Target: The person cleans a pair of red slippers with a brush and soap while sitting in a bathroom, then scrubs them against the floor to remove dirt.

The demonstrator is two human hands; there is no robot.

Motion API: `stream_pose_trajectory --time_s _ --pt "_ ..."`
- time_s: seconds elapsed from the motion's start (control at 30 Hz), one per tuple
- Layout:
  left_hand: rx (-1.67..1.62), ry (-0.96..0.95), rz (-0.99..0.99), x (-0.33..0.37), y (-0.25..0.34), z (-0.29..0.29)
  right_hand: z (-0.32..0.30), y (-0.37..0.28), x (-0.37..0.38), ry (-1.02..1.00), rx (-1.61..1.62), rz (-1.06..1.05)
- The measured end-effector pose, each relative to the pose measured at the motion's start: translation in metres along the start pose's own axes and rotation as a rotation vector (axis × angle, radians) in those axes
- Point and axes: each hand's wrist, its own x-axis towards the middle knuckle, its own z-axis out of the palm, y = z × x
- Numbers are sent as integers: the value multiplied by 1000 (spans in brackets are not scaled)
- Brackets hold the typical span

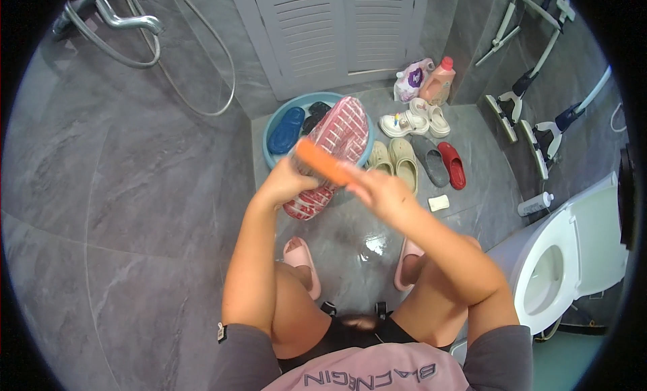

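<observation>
My left hand (287, 182) grips a red slipper (345, 131) near its middle, thumb across it. The slipper's grooved sole faces up, with whitish foam in the tread. An orange brush (322, 163) is closed in my right hand (381, 192) and lies over the sole; its bristles are hidden beneath it. Behind and below the slipper stands a light-blue basin (271, 127) on the floor. A blue slipper (287, 130) and some black footwear (315, 114) lie in the basin. My left fingers are partly hidden behind the slipper.
Right of the basin stand beige clogs (404, 160), white clogs (399, 124), a grey slipper (428, 160) and a red clog (452, 166). A soap bar (439, 203) lies nearer me. A pink bottle (439, 81), squeegees (546, 138) and a toilet (544, 273) are rightward; a shower hose (231, 81) hangs left.
</observation>
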Motion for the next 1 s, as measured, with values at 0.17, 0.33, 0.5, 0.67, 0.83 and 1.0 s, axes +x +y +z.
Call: stream_pose_trajectory --time_s 0.17,0.33,0.5,0.67,0.83,1.0 --pt "-148 -84 -100 -6 14 -9 -12 31 28 166 -25 177" --pt "-168 -228 -66 -1 7 -8 -20 82 32 340 623 553" --pt "-217 -347 -167 2 2 -11 -29 39 41 227 1328 735" --pt "-424 -385 -193 8 -10 -13 -30 43 34 130 1487 842" --pt "-625 -247 -158 8 -12 0 -36 71 37 422 1560 768" --pt "-1038 55 177 7 3 29 -26 54 35 485 1671 798"
